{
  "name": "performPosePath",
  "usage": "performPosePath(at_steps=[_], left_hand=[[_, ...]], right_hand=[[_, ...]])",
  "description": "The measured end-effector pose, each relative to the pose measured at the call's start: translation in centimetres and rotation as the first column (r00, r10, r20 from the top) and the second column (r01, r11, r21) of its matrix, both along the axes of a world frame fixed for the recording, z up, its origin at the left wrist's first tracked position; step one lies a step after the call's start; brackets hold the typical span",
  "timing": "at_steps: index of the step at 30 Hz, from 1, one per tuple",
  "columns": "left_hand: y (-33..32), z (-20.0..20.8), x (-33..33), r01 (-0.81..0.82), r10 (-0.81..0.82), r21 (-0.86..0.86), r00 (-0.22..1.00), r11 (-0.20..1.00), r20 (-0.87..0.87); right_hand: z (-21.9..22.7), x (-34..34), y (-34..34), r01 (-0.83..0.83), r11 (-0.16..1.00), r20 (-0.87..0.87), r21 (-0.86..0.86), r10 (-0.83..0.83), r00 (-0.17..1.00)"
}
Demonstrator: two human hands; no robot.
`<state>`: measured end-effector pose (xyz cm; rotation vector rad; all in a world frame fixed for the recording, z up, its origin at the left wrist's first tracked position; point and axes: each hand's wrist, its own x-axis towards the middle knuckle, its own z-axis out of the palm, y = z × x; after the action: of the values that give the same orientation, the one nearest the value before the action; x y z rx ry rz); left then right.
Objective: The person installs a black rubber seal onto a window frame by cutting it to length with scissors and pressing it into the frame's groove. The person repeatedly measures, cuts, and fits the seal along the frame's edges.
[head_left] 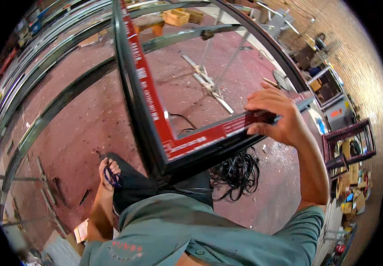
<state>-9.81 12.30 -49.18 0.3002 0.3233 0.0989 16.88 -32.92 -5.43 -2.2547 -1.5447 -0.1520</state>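
Observation:
A black window frame (pixel 145 128) with red printed film along its face stands tilted in front of me, one corner close to my legs. My right hand (pixel 275 113) grips its near rail toward the right end, fingers over the far side and thumb on the near side. Down by my left thigh, my left hand (pixel 110 170) is closed round a pair of scissors (pixel 113 178) with dark blue loop handles. The blades are hidden. Through the frame's opening the floor shows.
Long metal rails (pixel 62 95) of a rack run along the left. A tangle of black strips (pixel 240 172) lies on the red floor by my legs. Metal bars (pixel 211 91) lie beyond the frame. At right are a dark small frame (pixel 360 139) and cardboard scraps (pixel 354 201).

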Motion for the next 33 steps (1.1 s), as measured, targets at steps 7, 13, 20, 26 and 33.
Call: performPosePath(at_steps=[7, 13, 20, 26, 33], left_hand=[[0.9, -1.5, -1.0, -0.059, 0.063, -0.051, 0.996, 0.997, 0.070], [1.6, -2.2, -1.9, -0.079, 0.085, -0.050, 0.986, 0.996, 0.144], [1.3, -1.3, -2.7, -0.110, 0.111, -0.017, 0.982, 0.994, 0.150], [1.2, -2.0, -1.6, -0.089, 0.089, -0.003, 0.992, 0.996, 0.085], [-0.5, 4.1, -0.8, -0.066, 0.088, 0.226, 0.992, 0.972, -0.088]], right_hand=[[0.2, -5.2, 7.1, -0.094, 0.993, -0.120, -0.069, 0.085, 0.989], [-0.6, -7.9, 11.1, -0.128, 0.991, -0.206, 0.039, 0.134, 0.969], [1.3, -9.3, 13.5, 0.079, 0.975, -0.355, -0.209, -0.151, 0.923], [0.6, -8.7, 14.7, 0.183, 0.959, -0.265, -0.218, -0.239, 0.934], [0.6, -9.6, 15.3, 0.189, 0.952, -0.296, -0.239, -0.257, 0.920]])
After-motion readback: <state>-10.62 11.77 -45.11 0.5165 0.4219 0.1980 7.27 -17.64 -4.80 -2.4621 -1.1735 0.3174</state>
